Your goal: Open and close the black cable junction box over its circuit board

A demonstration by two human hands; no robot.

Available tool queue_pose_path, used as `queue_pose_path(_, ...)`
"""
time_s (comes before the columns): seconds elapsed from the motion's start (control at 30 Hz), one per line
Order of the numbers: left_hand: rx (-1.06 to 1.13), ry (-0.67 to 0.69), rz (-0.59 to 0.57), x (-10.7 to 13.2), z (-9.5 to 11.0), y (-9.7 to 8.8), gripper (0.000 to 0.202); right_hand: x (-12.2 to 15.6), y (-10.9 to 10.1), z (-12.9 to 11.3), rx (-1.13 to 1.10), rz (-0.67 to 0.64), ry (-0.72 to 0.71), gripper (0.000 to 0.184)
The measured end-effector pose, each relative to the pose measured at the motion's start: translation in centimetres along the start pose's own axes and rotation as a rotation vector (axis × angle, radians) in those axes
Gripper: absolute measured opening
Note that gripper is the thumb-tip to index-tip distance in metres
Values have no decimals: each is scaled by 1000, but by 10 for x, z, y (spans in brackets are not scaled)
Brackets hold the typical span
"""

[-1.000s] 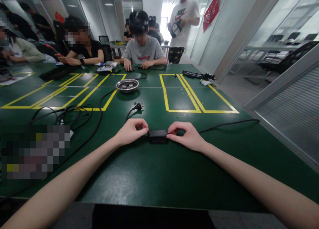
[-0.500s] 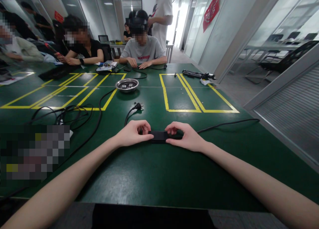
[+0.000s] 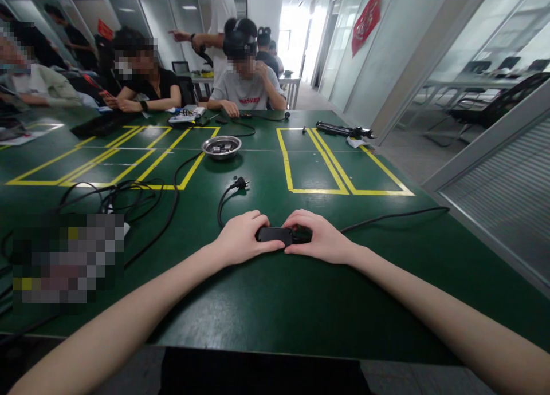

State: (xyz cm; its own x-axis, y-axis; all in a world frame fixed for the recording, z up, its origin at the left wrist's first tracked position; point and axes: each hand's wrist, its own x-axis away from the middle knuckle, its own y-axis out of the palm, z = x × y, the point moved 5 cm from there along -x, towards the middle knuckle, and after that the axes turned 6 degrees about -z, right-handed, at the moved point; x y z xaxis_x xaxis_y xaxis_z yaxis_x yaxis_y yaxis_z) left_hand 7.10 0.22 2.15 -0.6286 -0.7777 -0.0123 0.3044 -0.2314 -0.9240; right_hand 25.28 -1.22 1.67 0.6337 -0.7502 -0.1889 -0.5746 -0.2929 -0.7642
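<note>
A small black power adapter (image 3: 275,235), a slim rectangular box, sits between my hands above the green table, its broad face tipped towards me. My left hand (image 3: 244,239) is closed round its left end, thumb along the near edge and fingers behind. At the right end, my right hand (image 3: 321,238) curls thumb and fingertips round the corner where a cord comes out. That black cord (image 3: 395,213) runs off to the right. Behind my left hand, another cord leads up to a black mains plug (image 3: 240,183) with its pins pointing right. My palms hide part of both cords.
A metal bowl (image 3: 222,147) with small metal parts stands beyond the plug. Coiled black cables (image 3: 116,197) and a blurred-out object (image 3: 69,260) lie on the left. Yellow tape (image 3: 318,191) marks the table. A black folded tripod-like item (image 3: 344,130) lies far right. A co-worker (image 3: 247,86) sits opposite.
My left hand has moved right and closed further over the adapter, which has tipped its face towards me. The co-worker opposite has raised a hand to the head; the standing person has shifted left.
</note>
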Motion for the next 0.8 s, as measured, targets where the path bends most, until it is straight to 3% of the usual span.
queue_pose_path(0.2, -63, -25, -48, -1, 0, 3, 49, 1, 2, 0, 41, 16, 5, 35)
queue_pose_path(0.4, -113, 80, -26, 0, 1, 3, 51, -1, 7, 0, 113, -20, 48, 29)
queue_pose_path(0.8, -215, 199, -25, 2, 4, 6, 48, 3, 7, -6, 105, -41, -77, 16)
